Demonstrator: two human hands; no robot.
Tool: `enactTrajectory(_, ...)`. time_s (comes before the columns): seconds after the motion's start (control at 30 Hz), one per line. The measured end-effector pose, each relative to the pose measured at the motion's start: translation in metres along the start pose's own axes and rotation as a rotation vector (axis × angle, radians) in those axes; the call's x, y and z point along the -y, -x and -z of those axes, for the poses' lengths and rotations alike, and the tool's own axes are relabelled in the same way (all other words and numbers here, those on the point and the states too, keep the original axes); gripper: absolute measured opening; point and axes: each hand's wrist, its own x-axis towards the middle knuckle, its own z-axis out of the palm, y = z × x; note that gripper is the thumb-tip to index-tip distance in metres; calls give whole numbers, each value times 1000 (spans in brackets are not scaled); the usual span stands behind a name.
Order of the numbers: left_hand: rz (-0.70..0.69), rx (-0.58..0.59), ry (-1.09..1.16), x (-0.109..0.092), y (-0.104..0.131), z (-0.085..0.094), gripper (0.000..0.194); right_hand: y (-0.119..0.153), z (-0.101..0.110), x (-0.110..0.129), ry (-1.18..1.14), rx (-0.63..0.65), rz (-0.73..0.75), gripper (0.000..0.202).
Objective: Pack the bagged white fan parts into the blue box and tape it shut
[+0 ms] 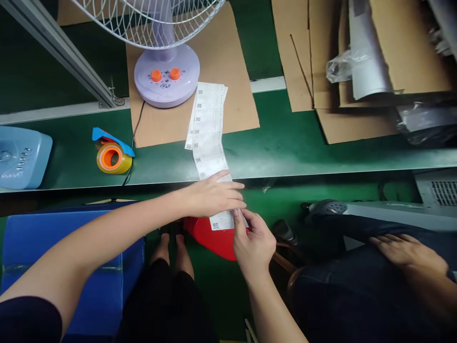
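Nearest you, your right hand (253,245) pinched the lower end of the label strip (209,143), thumb and fingers closed on its bottom right corner, just above the red stool (214,240). Your left hand (214,195) lay flat across the same strip a little higher, fingers together and pressing down on the paper rather than curled around it. The strip hung over the front edge of the green table (303,147) and ran away from you across it, its far end resting on a sheet of cardboard (232,71).

To your left sat a blue box (71,257). To your right, another person's hand (407,250) rested on a dark trouser leg.

On the table, left of the strip, stood an orange tape dispenser (112,155), and further left a pale blue fan base (19,157). Beyond the strip, a lilac fan (166,71) with two orange knobs stood on the cardboard. More cardboard and a plastic-wrapped roll (364,52) lay far right.
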Motion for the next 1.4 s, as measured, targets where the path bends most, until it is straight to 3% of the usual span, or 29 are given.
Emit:
enactTrajectory(0.13, -42, 81, 14, 17, -31, -1, 27, -8, -4, -1, -64, -59, -138, 40)
enactTrajectory(0.27, -41, 112, 84, 27, -48, 0, 25, -17, -8, -4, -153, -96, -180, 36)
enactTrajectory(0.53, -21, 148, 149, 33, -62, -3, 30, -28, -8, -14, -247, -130, -192, 29)
enactTrajectory(0.7, -38, 96, 140, 35, -63, -13, 29, -31, -6, -17, -342, -132, -280, 28)
enactTrajectory(0.77, -46, 58, 126, 35, -63, -17, 29, -33, -10, -19, -427, -142, -379, 28)
enactTrajectory(0.9, -51, -13, 101, 39, -63, -23, 31, -41, -26, -25, -857, -253, -757, 39)
enactTrajectory(1.03, 18, -49, 93, 57, -60, -33, 33, -48, -39, -26, -1015, -295, -829, 51)
enactTrajectory(1.23, 300, -128, -24, 80, -52, -57, 89, -44, -52, -20, -1206, -215, -855, 52)
enactTrajectory(1.4, 325, -76, -83, 77, -57, -62, 86, -35, -64, -21, -1250, -258, -913, 54)
